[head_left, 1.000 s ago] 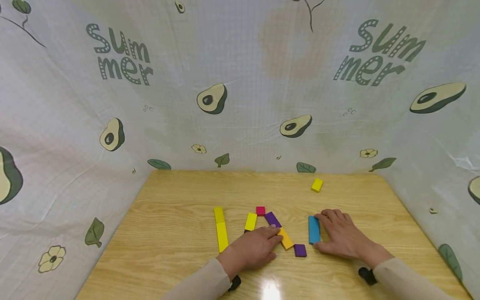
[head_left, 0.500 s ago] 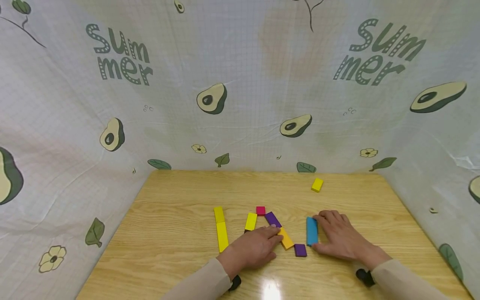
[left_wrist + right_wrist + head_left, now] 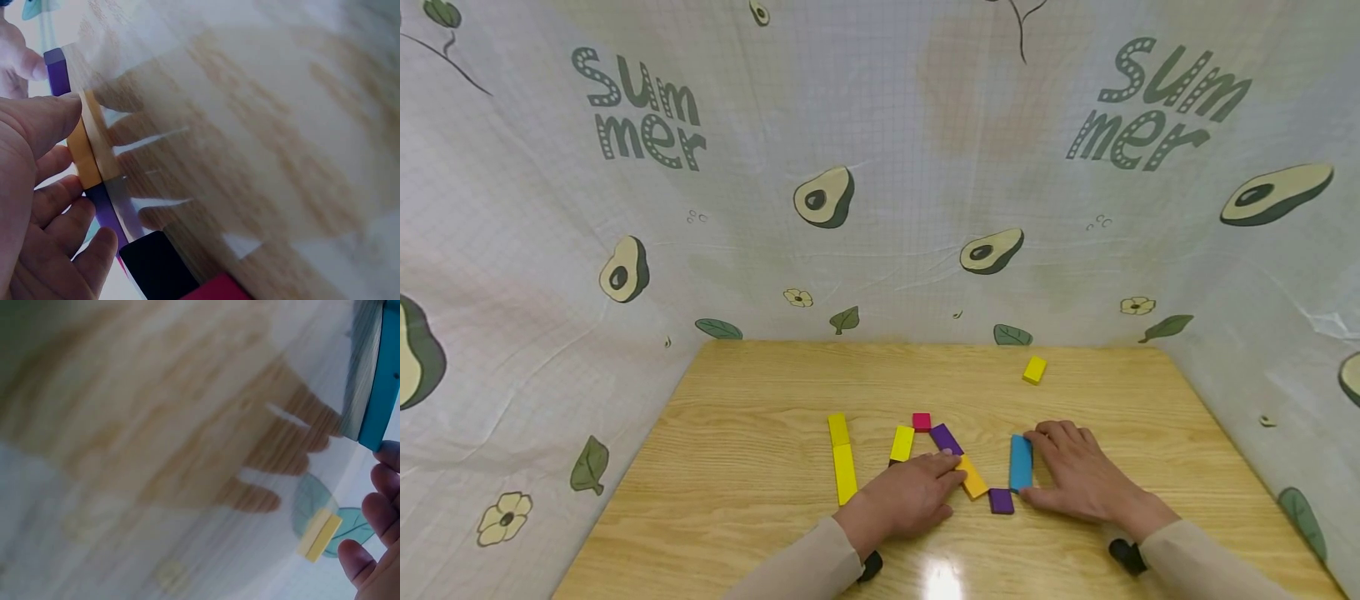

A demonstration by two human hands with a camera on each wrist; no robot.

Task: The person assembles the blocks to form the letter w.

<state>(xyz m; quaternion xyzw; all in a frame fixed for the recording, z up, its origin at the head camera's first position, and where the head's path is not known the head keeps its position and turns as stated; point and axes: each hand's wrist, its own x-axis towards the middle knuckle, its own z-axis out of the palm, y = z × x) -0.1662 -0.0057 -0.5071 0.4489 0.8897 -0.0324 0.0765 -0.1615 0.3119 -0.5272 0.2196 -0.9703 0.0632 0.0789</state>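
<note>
My left hand [image 3: 904, 496] lies over a row of small flat blocks in the head view. Its fingertips rest on the orange block [image 3: 972, 477], near the join with the longer purple block [image 3: 107, 217]. A small purple block [image 3: 1001, 501] touches the orange block's near end. My right hand [image 3: 1078, 471] holds the blue block [image 3: 1021, 463] by its ends, index finger at the far end and thumb at the near end. In the right wrist view one fingertip meets a corner of the blue block, and the thumb is out of sight.
A red block [image 3: 921, 422] and a yellow block [image 3: 902, 442] with a black block [image 3: 159, 265] by it lie at the row's far end. Two yellow blocks [image 3: 843, 467] stand in line to the left. Another yellow block [image 3: 1034, 370] lies at the back right.
My right hand has slid the blue block a little to the left, closer to the small purple block. My left hand and the other blocks have stayed in place.
</note>
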